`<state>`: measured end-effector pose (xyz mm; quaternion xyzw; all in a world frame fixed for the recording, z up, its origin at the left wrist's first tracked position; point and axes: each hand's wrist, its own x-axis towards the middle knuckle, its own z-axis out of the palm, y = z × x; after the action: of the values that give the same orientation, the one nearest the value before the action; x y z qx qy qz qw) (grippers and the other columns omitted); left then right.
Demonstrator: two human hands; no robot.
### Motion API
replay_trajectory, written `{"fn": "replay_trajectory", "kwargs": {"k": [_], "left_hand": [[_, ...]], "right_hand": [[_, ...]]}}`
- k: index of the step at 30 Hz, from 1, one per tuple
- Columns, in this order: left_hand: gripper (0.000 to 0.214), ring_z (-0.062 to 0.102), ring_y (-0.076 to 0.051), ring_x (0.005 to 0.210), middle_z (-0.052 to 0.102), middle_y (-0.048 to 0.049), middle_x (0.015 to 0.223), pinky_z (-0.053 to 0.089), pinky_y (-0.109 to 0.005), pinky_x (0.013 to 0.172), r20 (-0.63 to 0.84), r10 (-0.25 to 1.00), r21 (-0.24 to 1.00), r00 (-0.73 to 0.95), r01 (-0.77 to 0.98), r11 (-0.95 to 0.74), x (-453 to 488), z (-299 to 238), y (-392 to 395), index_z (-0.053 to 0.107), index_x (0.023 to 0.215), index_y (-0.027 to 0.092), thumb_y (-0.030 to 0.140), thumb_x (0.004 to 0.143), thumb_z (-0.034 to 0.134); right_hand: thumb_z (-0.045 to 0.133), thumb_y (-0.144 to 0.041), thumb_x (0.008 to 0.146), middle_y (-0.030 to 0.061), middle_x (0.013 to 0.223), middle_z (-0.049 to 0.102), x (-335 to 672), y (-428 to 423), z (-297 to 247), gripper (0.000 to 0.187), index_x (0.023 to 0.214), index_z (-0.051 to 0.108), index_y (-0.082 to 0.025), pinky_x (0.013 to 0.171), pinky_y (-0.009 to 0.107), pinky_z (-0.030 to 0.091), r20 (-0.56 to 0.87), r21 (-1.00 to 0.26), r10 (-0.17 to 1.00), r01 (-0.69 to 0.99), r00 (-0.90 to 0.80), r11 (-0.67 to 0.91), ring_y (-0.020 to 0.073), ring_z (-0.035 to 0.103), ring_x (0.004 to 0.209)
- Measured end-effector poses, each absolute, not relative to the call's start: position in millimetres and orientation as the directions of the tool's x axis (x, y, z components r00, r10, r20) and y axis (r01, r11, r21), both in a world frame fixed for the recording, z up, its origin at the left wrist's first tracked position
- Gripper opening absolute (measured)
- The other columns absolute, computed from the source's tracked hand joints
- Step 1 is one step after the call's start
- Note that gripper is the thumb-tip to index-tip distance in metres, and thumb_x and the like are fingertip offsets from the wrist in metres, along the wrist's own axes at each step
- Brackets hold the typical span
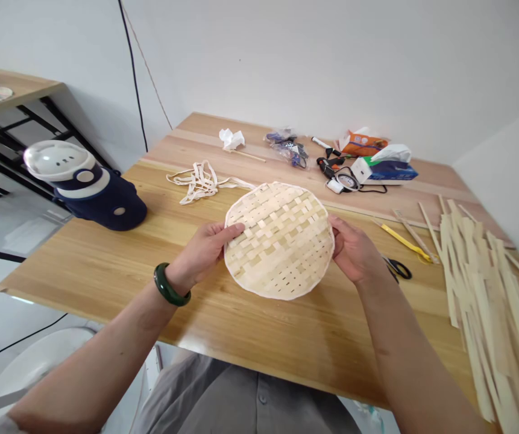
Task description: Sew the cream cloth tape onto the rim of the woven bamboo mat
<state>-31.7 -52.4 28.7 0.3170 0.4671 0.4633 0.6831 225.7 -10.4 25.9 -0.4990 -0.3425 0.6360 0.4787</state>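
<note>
A round woven bamboo panel [281,241] with a pale fabric edging is held up over the table, tilted toward me. My left hand [205,250] grips its left edge, thumb on the face and fingers behind. On the opposite edge, my right hand [352,247] is closed, its fingers partly hidden by the panel. From the upper rim a pale tape runs left to a loose tangle of fabric tape [200,182] on the tabletop. Black-handled scissors [399,269] lie just right of my right hand, partly hidden by the wrist.
A navy and white bear-shaped bottle [90,187] stands at the left. Bamboo strips [485,295] cover the right side, beside a yellow craft knife [404,240]. A glue gun [329,166], tissue pack [388,166], plastic bag [289,147] and crumpled tissue [231,139] lie at the back.
</note>
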Motion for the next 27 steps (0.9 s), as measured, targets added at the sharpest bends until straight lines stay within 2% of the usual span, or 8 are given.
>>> {"fn": "replay_trajectory", "kwargs": {"k": [3, 7, 12, 17, 21, 24, 27], "left_hand": [[0.016, 0.07, -0.015, 0.065, 0.077, -0.0091, 0.076, 0.057, -0.023, 0.067, -0.362, 0.93, 0.855, 0.056, -0.378, 0.355, -40, 30, -51, 0.075, 0.078, 0.009, 0.025, 0.078, 0.074], [0.012, 0.07, -0.015, 0.065, 0.078, -0.0083, 0.077, 0.057, -0.023, 0.066, -0.332, 0.941, 0.859, -0.063, -0.433, 0.274, -47, 30, -50, 0.075, 0.082, 0.008, 0.02, 0.08, 0.071], [0.014, 0.072, -0.019, 0.074, 0.078, -0.0096, 0.08, 0.057, -0.025, 0.069, -0.289, 0.946, 0.871, -0.149, -0.451, 0.195, -51, 30, -50, 0.074, 0.081, 0.009, 0.023, 0.078, 0.073], [0.016, 0.073, -0.021, 0.076, 0.078, -0.0105, 0.081, 0.057, -0.028, 0.072, -0.276, 0.946, 0.869, -0.169, -0.464, 0.171, -51, 31, -51, 0.074, 0.08, 0.009, 0.026, 0.077, 0.074], [0.018, 0.072, -0.018, 0.069, 0.078, -0.0087, 0.078, 0.058, -0.025, 0.067, -0.258, 0.953, 0.866, -0.16, -0.475, 0.154, -51, 34, -53, 0.075, 0.08, 0.009, 0.027, 0.075, 0.076], [0.022, 0.073, -0.019, 0.069, 0.078, -0.0089, 0.078, 0.058, -0.025, 0.065, -0.264, 0.951, 0.865, -0.158, -0.476, 0.161, -52, 36, -55, 0.075, 0.078, 0.009, 0.03, 0.072, 0.079], [0.021, 0.074, -0.02, 0.069, 0.079, -0.0103, 0.079, 0.059, -0.025, 0.065, -0.325, 0.928, 0.854, -0.183, -0.479, 0.204, -58, 37, -58, 0.075, 0.08, 0.009, 0.028, 0.071, 0.079]], "right_hand": [[0.055, -0.033, 0.09, 0.0035, 0.091, 0.076, 226, -12, 28, 0.024, 0.092, 0.074, -0.019, 0.067, 0.023, 0.054, -0.342, -0.899, 0.936, -0.258, -0.087, -0.352, 0.0129, 0.069, 0.075], [0.05, -0.028, 0.094, 0.005, 0.087, 0.076, 227, -16, 29, 0.027, 0.09, 0.075, -0.018, 0.07, 0.024, 0.057, -0.363, -0.892, 0.924, -0.239, -0.121, -0.383, 0.0128, 0.069, 0.073], [0.06, -0.034, 0.09, 0.0062, 0.088, 0.077, 221, -27, 23, 0.023, 0.093, 0.076, -0.018, 0.074, 0.029, 0.06, -0.363, -0.88, 0.904, -0.237, -0.225, -0.412, 0.0156, 0.071, 0.074], [0.074, -0.046, 0.078, 0.0085, 0.096, 0.077, 209, -37, 19, 0.033, 0.094, 0.077, -0.018, 0.077, 0.031, 0.06, -0.342, -0.887, 0.88, -0.195, -0.329, -0.418, 0.0193, 0.072, 0.084], [0.081, -0.047, 0.069, 0.0062, 0.089, 0.077, 196, -45, 18, 0.031, 0.083, 0.078, -0.019, 0.073, 0.028, 0.061, -0.376, -0.875, 0.869, -0.185, -0.322, -0.447, 0.0175, 0.072, 0.079], [0.079, -0.05, 0.07, 0.0075, 0.088, 0.077, 191, -47, 14, 0.034, 0.083, 0.077, -0.018, 0.07, 0.029, 0.061, -0.391, -0.882, 0.866, -0.141, -0.313, -0.449, 0.0182, 0.072, 0.077], [0.066, -0.056, 0.079, 0.0104, 0.085, 0.076, 199, -40, 8, 0.042, 0.087, 0.075, -0.016, 0.063, 0.031, 0.06, -0.286, -0.958, 0.947, 0.018, -0.144, -0.287, 0.0195, 0.072, 0.072]]}}
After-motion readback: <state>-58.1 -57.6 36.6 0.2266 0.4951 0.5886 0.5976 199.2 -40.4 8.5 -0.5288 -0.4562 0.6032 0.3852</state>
